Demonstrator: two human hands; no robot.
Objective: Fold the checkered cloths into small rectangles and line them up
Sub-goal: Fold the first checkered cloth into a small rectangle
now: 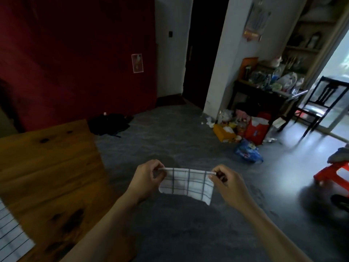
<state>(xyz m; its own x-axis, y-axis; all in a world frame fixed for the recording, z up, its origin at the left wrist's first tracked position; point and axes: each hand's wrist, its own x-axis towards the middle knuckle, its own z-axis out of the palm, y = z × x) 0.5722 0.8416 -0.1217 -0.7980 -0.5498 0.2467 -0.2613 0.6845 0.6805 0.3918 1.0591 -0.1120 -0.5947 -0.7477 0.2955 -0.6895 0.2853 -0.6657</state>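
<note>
Folded checkered cloth [187, 183] held in air above grey floor [170, 140], top corners pinched by left hand [146, 175] and right hand [227, 179], wooden worktop [51, 167] at left, second checkered cloth [11, 237] laid on it

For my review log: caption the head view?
Left hand and right hand pinch a white checkered cloth taut in mid-air beside a wooden table.

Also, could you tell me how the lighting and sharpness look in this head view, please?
Head view: dim overall, daylight only from the glass door at right; edges bend with wide-angle distortion; checkered cloth between left hand and right hand reasonably sharp; clutter soft.
</note>
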